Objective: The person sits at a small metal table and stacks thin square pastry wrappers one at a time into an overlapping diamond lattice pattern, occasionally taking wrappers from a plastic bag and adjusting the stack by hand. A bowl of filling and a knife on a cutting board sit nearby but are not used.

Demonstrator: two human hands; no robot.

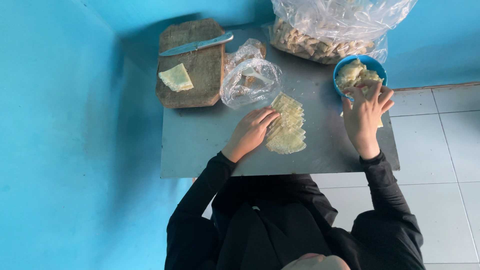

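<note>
My left hand rests flat on the grey metal table, fingertips touching the left edge of an overlapping row of pale yellow wrapper sheets. My right hand reaches to the rim of a blue bowl heaped with pale filling; its fingers are curled at the filling, and whether they pinch any is hidden. Both arms wear black sleeves.
A wooden cutting board at the table's back left carries a knife and one folded wrapper piece. A small clear bag lies beside it. A large clear bag of rolled pieces stands at the back. Blue walls close left and behind; white floor tiles right.
</note>
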